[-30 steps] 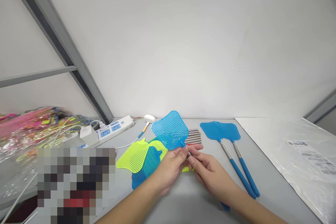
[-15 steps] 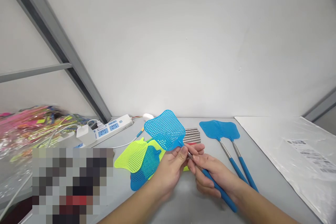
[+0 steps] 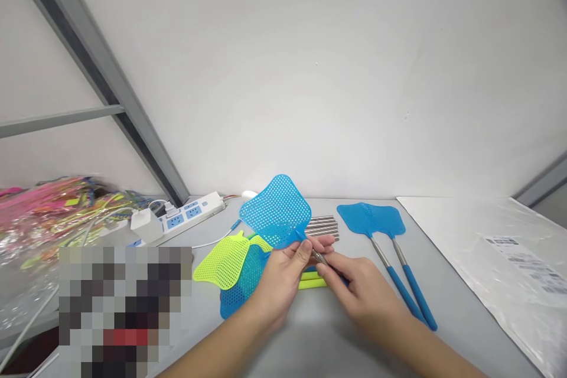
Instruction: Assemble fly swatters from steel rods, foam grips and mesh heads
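From my end, the change is at the right hand: it now closes down over the metal rod, and the blue grip no longer shows at length, just a short piece by the fingers. Left hand pinches around the neck of the blue mesh head, which rides slightly higher now. Both are left of the paired blue swatters, my landmark, held off the table. I read it as work on the joint between head and rod; fingers cover it, so I can't tell how far it's seated. Loose rods lie just left of the pair, lime handles lower left of it, partly hidden. Lime mesh head sits well left of the pair, white package to its right.
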`<move>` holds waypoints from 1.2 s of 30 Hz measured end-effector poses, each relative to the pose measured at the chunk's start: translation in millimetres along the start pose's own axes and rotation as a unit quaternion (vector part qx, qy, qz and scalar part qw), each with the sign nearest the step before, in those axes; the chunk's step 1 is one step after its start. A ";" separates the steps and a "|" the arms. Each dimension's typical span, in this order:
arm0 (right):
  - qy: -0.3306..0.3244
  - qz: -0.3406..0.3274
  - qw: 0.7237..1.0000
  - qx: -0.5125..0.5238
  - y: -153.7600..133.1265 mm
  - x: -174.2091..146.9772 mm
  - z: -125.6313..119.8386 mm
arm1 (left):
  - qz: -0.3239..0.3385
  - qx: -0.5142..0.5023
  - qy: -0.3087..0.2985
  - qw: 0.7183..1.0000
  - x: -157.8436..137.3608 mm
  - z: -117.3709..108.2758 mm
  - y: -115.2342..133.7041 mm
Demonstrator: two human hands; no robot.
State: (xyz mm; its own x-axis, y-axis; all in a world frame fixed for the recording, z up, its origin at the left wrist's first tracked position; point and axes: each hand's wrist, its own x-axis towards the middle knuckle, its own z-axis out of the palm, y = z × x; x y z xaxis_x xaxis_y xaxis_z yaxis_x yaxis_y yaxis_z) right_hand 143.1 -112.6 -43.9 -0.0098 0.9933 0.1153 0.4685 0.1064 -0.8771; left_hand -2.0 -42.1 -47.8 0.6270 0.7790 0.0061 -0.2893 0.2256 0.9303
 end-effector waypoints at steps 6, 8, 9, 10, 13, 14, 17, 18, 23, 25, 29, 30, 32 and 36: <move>-0.249 0.153 0.832 0.471 21.4 7.4 -4.1 | -0.010 -0.046 -0.013 0.999 -0.4 1.0 -0.1; -0.237 0.149 0.822 0.495 22.9 7.4 -1.1 | -0.023 -0.057 -0.028 0.998 1.2 -1.0 -1.7; -0.219 0.145 0.830 0.492 22.4 6.7 1.2 | -0.031 -0.058 -0.035 0.997 2.0 -1.9 -2.9; -0.198 0.139 0.843 0.480 21.4 5.9 3.8 | -0.040 -0.057 -0.041 0.997 2.8 -2.7 -4.2; -0.141 0.128 0.880 0.435 17.7 3.9 11.6 | -0.063 -0.046 -0.049 0.996 4.1 -2.6 -8.8; -0.129 0.129 0.886 0.427 16.7 3.9 13.5 | -0.063 -0.043 -0.048 0.996 4.1 -1.8 -10.4; -0.113 0.133 0.892 0.416 14.8 5.7 15.4 | -0.044 -0.033 -0.027 0.998 3.1 1.5 -14.3; -0.111 0.130 0.898 0.405 14.2 6.6 14.7 | -0.038 -0.028 -0.019 0.999 2.6 2.7 -15.3; -0.076 0.077 0.971 0.215 8.6 8.9 6.9 | 0.007 -0.014 0.022 1.000 0.8 5.5 -17.4; -0.045 0.038 0.994 0.089 5.0 7.6 4.7 | 0.016 -0.017 0.036 0.999 0.6 5.0 -16.0; 0.035 -0.031 0.991 -0.124 -0.6 2.6 3.8 | 0.020 -0.015 0.043 0.999 1.0 2.2 -9.2; 0.043 -0.040 0.987 -0.153 -1.2 1.6 4.1 | 0.025 -0.006 0.048 0.999 1.5 1.1 -7.0; 0.042 -0.048 0.981 -0.182 -1.6 0.3 4.5 | 0.040 0.011 0.071 0.997 3.2 -1.6 -2.5; 0.027 -0.041 0.982 -0.184 -1.3 1.0 3.9 | 0.072 -0.029 0.118 0.990 9.4 -8.9 5.8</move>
State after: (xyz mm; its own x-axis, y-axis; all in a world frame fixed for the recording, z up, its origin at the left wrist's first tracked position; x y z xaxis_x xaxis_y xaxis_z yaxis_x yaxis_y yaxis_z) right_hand 139.1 -111.5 -44.4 -0.0189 0.9772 0.2115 0.7557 0.1525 -0.6369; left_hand -4.3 -28.3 -45.5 0.3916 0.9190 0.0457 -0.4092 0.1294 0.9032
